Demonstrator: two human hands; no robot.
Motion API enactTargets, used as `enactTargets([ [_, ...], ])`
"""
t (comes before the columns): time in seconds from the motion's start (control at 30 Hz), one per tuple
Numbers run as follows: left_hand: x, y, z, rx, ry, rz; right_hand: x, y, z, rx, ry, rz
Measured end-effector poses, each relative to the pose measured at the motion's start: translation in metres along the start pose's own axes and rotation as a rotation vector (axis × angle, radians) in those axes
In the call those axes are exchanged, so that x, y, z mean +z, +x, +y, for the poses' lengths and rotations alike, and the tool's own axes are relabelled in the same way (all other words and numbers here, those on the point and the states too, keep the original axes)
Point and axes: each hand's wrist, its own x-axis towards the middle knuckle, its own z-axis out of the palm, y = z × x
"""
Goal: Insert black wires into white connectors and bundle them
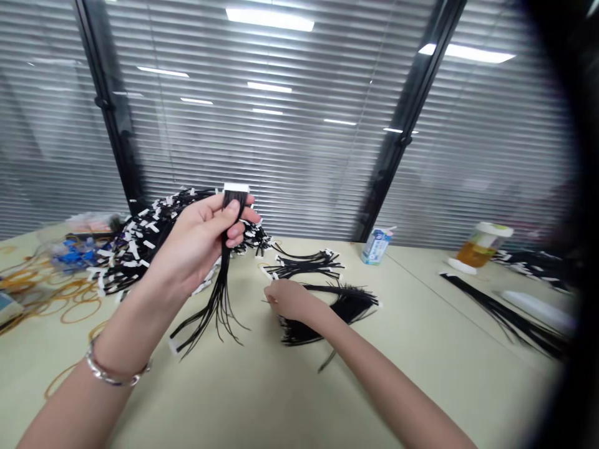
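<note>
My left hand (201, 240) is raised above the table and grips a bundle of thin black wires (219, 293) just below its white connector (236, 188); the loose wire ends hang down to the table. My right hand (287, 299) rests low on the table with its fingers pinched together at the edge of a small heap of black wires (337, 308). What the pinch holds is too small to see. A silver bracelet (112, 372) sits on my left wrist.
A large pile of black wires with white tags (140, 240) lies behind my left hand. Rubber bands (56, 299) and blue parts (70, 254) lie at the left. A small carton (377, 244), a jar with amber liquid (480, 246) and more wires (510, 318) are at the right.
</note>
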Motion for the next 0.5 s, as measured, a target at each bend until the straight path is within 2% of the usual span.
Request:
enactTargets([
  [0.13,0.013,-0.008,-0.002,0.045,0.097,0.001,-0.022,-0.003,-0.001,-0.018,0.237,0.270],
  [0.3,0.025,-0.019,0.002,0.051,0.155,-0.035,-0.073,-0.028,-0.009,-0.012,0.433,0.640],
  [0.33,0.027,-0.020,0.003,0.043,0.171,-0.036,-0.083,-0.036,-0.012,-0.019,0.461,0.738],
  [0.37,0.028,-0.022,0.004,0.033,0.194,-0.035,-0.092,-0.045,-0.016,-0.058,0.515,0.892],
  [0.43,0.030,-0.024,0.005,0.014,0.242,-0.036,-0.106,-0.063,-0.025,-0.103,0.514,1.068],
  [0.5,0.032,-0.026,0.005,0.005,0.293,-0.037,-0.115,-0.079,-0.036,-0.094,0.355,1.157],
])
